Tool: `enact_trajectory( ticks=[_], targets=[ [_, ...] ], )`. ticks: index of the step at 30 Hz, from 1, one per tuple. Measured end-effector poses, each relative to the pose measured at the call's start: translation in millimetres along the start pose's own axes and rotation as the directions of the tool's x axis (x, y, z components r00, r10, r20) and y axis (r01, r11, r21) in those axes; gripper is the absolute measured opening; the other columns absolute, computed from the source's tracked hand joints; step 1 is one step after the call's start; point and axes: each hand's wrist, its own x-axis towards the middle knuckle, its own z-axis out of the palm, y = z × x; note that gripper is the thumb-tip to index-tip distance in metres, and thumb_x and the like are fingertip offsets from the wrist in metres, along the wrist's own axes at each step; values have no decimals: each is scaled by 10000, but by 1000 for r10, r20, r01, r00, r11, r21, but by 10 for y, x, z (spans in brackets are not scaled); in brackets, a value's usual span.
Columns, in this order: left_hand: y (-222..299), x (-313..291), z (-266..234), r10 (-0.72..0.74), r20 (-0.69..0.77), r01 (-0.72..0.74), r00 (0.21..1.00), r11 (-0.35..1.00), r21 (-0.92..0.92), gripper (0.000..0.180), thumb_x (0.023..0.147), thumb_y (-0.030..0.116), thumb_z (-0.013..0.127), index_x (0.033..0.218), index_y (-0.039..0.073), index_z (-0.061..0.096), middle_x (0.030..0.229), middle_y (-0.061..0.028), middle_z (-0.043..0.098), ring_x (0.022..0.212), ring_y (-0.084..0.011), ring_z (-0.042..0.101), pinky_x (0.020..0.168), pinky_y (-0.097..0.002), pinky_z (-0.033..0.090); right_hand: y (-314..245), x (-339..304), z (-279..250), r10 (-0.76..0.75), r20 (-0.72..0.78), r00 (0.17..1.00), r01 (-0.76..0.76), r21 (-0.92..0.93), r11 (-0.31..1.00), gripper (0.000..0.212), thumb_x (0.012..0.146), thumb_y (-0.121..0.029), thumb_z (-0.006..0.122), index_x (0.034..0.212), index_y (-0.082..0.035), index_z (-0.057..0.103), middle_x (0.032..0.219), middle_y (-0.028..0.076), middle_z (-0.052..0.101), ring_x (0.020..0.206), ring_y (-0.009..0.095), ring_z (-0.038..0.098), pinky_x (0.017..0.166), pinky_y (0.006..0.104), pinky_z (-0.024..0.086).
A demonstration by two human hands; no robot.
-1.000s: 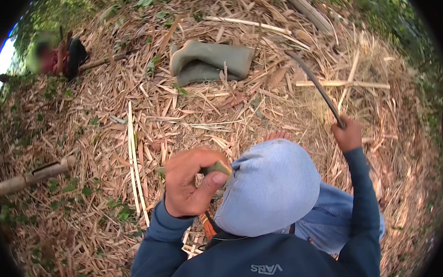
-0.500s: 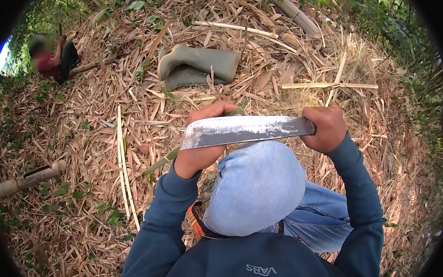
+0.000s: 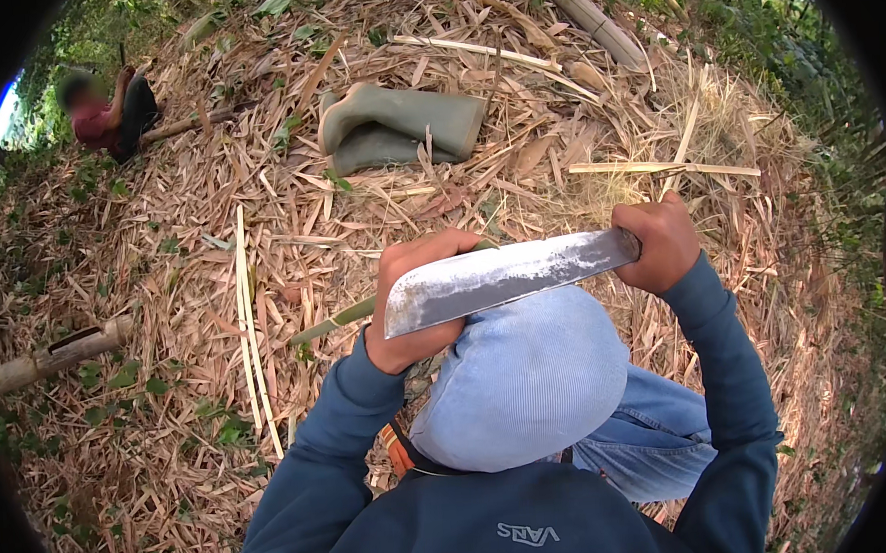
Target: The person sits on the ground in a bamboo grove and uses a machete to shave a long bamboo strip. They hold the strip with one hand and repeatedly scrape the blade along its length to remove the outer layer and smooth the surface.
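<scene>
A broad machete point(image 3: 511, 279) with a worn, dark-edged blade lies across the front of me, its free end lower than the handle end. My right hand point(image 3: 664, 241) is wrapped round its handle. Behind the blade my left hand point(image 3: 402, 266) is closed on a green bamboo piece point(image 3: 335, 321), whose ends show on both sides of that hand. The blade hides part of the left fingers and the middle of the bamboo; whether blade and bamboo touch I cannot tell. My bent knee point(image 3: 529, 387) in blue jeans is just below the blade.
Green rubber boots point(image 3: 407, 123) lie ahead on dry leaf litter. Pale split strips point(image 3: 248, 327) rest on the left, and another strip point(image 3: 663, 169) on the right. A cut bamboo pole point(image 3: 56, 357) is far left. Another person point(image 3: 109, 119) sits at the far left.
The machete has gone from nearly level to slanted, its free end dropping and its handle end rising slightly. My right hand has shifted a little up and right.
</scene>
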Motion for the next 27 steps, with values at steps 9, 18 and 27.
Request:
enact_trajectory(
  ticks=[9, 18, 27],
  targets=[
    [343, -321, -331, 103, -9, -103, 995, 995, 10, 195, 740, 6, 669, 925, -49, 642, 788, -144, 672, 646, -218, 664, 579, -282, 499, 1010, -1109, 101, 762, 8, 648, -761, 32, 647, 251, 714, -201, 672, 770, 41, 632, 569, 173, 566, 577, 308, 601, 556, 374, 448],
    [438, 477, -536, -149, -146, 114, 978, 968, -223, 143, 909, 60, 570, 991, -32, 644, 779, -75, 670, 614, -129, 621, 577, -278, 517, 274, -887, -58, 665, -33, 746, -657, 133, 742, 236, 684, -168, 644, 623, 32, 535, 518, 190, 443, 501, 352, 434, 525, 438, 357],
    [1527, 1725, -1186, 432, -280, -449, 857, 893, 3, 206, 940, 224, 568, 960, 41, 660, 879, -102, 691, 778, -192, 640, 792, -343, 503, 612, -1018, -542, 722, 9, 692, -702, 242, 670, 190, 712, -140, 618, 664, 40, 578, 504, 61, 461, 499, 131, 429, 490, 328, 335]
  ],
)
